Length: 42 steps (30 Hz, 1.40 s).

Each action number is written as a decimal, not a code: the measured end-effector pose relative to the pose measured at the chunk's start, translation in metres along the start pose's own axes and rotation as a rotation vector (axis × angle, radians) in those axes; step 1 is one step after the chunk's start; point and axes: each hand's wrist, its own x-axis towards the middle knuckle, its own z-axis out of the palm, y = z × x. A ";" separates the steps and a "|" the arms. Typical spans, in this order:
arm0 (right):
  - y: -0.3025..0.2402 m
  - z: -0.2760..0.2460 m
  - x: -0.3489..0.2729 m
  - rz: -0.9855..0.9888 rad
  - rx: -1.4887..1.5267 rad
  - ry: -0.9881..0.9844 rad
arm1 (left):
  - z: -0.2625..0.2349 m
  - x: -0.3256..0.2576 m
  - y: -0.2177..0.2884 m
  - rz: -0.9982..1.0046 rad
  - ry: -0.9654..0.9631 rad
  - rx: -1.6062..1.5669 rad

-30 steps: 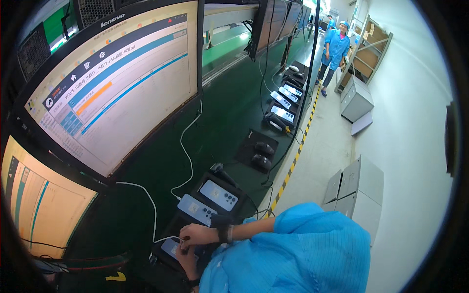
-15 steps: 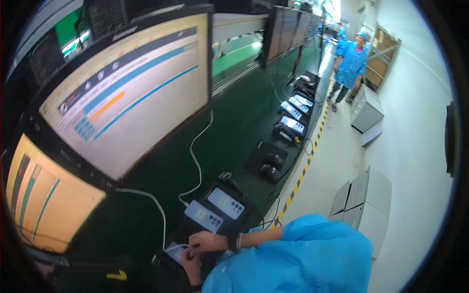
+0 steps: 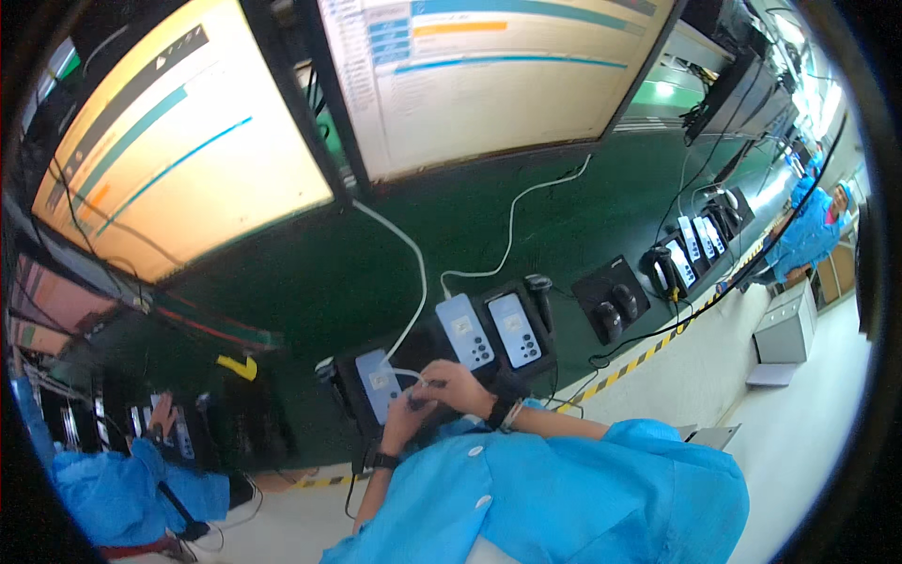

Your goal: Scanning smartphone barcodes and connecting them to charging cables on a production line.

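Observation:
My right hand is closed, its fingertips pinching the white cable. The closed fingers of my left hand meet it at the same spot; a small dark piece shows between them, too small to name. Both hands are just over the near edge of a dark mat. Beside them on it lies a light blue phone, back up. To its right are a second phone, with a white cable at its top end, and a third phone, both back up with camera rings.
Handheld scanners stand beside the phones. Two lit monitors rise behind the green bench. Right are a black pad with mice and more phones. A co-worker works at left; another person stands far right.
My view has swung left, so the monitors and phones appear further right and the co-worker at left has come into view. My hands remain together at the cable.

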 end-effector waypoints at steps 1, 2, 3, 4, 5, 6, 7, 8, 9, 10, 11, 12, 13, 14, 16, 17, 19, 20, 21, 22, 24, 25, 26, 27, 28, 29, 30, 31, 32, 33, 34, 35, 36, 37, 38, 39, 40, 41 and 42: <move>0.002 0.000 0.002 -0.017 0.002 -0.019 | 0.003 -0.003 -0.008 -0.037 0.008 -0.039; 0.004 0.001 0.002 -0.032 -0.005 -0.020 | 0.006 -0.005 -0.015 -0.053 0.001 -0.099; 0.005 0.001 0.002 -0.014 0.006 -0.022 | 0.008 -0.007 -0.020 -0.071 0.033 -0.039; 0.007 0.002 0.004 0.004 -0.017 -0.028 | 0.009 -0.009 -0.024 -0.143 0.028 0.015; 0.008 0.001 0.004 0.049 0.011 -0.037 | 0.010 -0.009 -0.026 -0.134 0.033 -0.002; 0.011 -0.001 0.008 -0.001 -0.032 -0.028 | 0.012 -0.009 -0.028 -0.079 0.062 0.006; 0.014 -0.002 0.011 -0.060 -0.080 -0.045 | 0.013 -0.010 -0.028 -0.067 0.082 0.007; 0.018 -0.004 0.014 -0.133 -0.129 -0.053 | 0.016 -0.012 -0.028 -0.040 0.105 -0.013; 0.021 -0.006 0.018 -0.044 -0.094 -0.099 | 0.016 -0.011 -0.028 -0.126 0.052 0.019; 0.026 -0.008 0.024 -0.002 -0.059 -0.132 | 0.019 -0.013 -0.028 -0.071 0.126 0.016; 0.032 -0.010 0.033 -0.001 -0.124 -0.190 | 0.021 -0.013 -0.028 -0.002 0.224 0.004; 0.039 -0.013 0.040 0.040 -0.105 -0.213 | 0.023 -0.016 -0.030 0.030 0.275 -0.025; 0.045 -0.014 0.049 0.069 -0.056 -0.191 | 0.022 -0.018 -0.033 -0.028 0.242 0.044; 0.052 -0.014 0.057 0.091 -0.006 -0.162 | 0.022 -0.022 -0.038 -0.005 0.319 0.132; 0.064 -0.015 0.076 0.192 -0.052 -0.139 | 0.020 -0.027 -0.048 0.003 0.460 0.303; 0.068 -0.014 0.084 0.242 -0.067 -0.126 | 0.020 -0.031 -0.052 0.016 0.480 0.263; 0.074 -0.010 0.096 0.198 -0.098 -0.021 | 0.018 -0.038 -0.060 -0.006 0.486 0.322; 0.076 -0.010 0.099 0.253 -0.126 0.028 | 0.017 -0.041 -0.063 -0.026 0.477 0.349; 0.078 -0.011 0.098 0.203 -0.260 0.076 | 0.016 -0.044 -0.066 -0.045 0.513 0.334; 0.079 -0.013 0.094 0.163 -0.259 0.076 | 0.014 -0.046 -0.067 -0.081 0.530 0.314; 0.080 -0.023 0.073 0.154 -0.250 0.064 | 0.012 -0.051 -0.069 -0.108 0.550 0.282; 0.081 -0.027 0.063 0.220 -0.290 -0.022 | 0.010 -0.052 -0.070 -0.098 0.551 0.272; 0.082 -0.032 0.047 0.224 -0.294 -0.098 | 0.009 -0.053 -0.070 -0.108 0.548 0.253; 0.083 -0.038 0.030 0.266 -0.303 -0.174 | 0.008 -0.053 -0.069 -0.112 0.536 0.238; 0.084 -0.041 0.014 0.297 -0.303 -0.245 | 0.008 -0.053 -0.068 -0.099 0.527 0.253; 0.084 -0.042 -0.001 0.373 -0.281 -0.263 | 0.007 -0.053 -0.066 -0.086 0.517 0.268; 0.084 -0.040 -0.015 0.440 -0.249 -0.279 | 0.007 -0.053 -0.064 -0.069 0.510 0.282; 0.083 -0.035 -0.028 0.507 -0.216 -0.297 | 0.007 -0.052 -0.061 -0.095 0.453 0.321; 0.082 -0.029 -0.041 0.475 -0.252 -0.279 | 0.007 -0.053 -0.059 -0.085 0.440 0.369; 0.080 -0.022 -0.052 0.443 -0.289 -0.259 | 0.009 -0.053 -0.056 -0.073 0.438 0.411; 0.078 -0.016 -0.060 0.467 -0.337 -0.246 | 0.009 -0.053 -0.053 -0.060 0.423 0.445; 0.077 -0.008 -0.066 0.403 -0.389 -0.206 | 0.009 -0.053 -0.052 -0.060 0.427 0.525; 0.076 -0.003 -0.070 0.348 -0.440 -0.194 | 0.009 -0.055 -0.051 -0.090 0.448 0.551; 0.075 0.002 -0.074 0.334 -0.508 -0.186 | 0.008 -0.055 -0.051 -0.108 0.468 0.577; 0.075 0.004 -0.076 0.306 -0.574 -0.162 | 0.007 -0.056 -0.052 -0.089 0.513 0.606; 0.075 0.007 -0.078 0.304 -0.583 -0.154 | 0.005 -0.057 -0.054 -0.132 0.476 0.580; 0.075 0.007 -0.080 0.306 -0.595 -0.160 | 0.004 -0.058 -0.055 -0.125 0.440 0.598; 0.075 0.007 -0.082 0.286 -0.595 -0.161 | 0.003 -0.060 -0.057 -0.116 0.406 0.617; 0.076 0.006 -0.083 0.264 -0.599 -0.162 | 0.002 -0.061 -0.058 -0.113 0.371 0.635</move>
